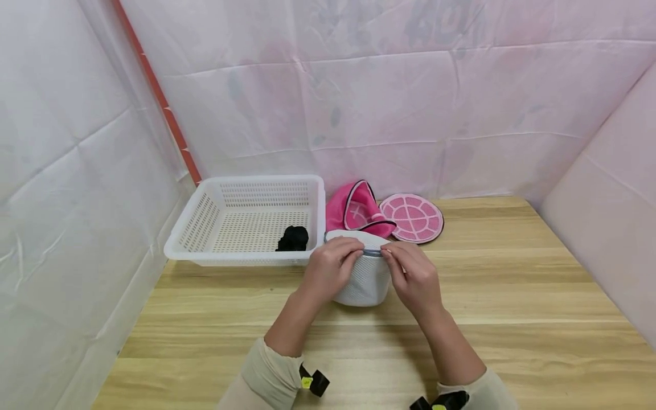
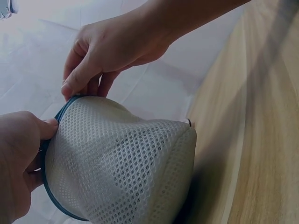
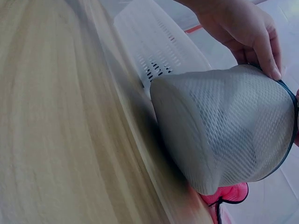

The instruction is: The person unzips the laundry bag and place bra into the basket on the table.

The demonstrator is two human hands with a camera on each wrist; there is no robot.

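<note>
A white mesh laundry bag [image 1: 361, 285] with a grey-blue zipper edge stands between both hands. My left hand [image 1: 330, 270] pinches the zippered rim on its left side. On the other side of the front, my right hand [image 1: 416, 279] pinches the same rim between thumb and fingers. The left wrist view shows the bag's honeycomb mesh side [image 2: 126, 158] and thumbs on the dark blue edge. In the right wrist view, the round base [image 3: 182, 133] faces the tabletop. What the bag holds is hidden.
A white plastic basket [image 1: 243, 259] stands at the back left with a black bundle [image 1: 293, 239] inside. Behind the bag lies a crumpled pink mesh bag [image 1: 338, 210] with black trim, beside a flat pink disc [image 1: 411, 218]. White sheeting [image 1: 379, 102] surrounds the wooden table [image 1: 512, 319].
</note>
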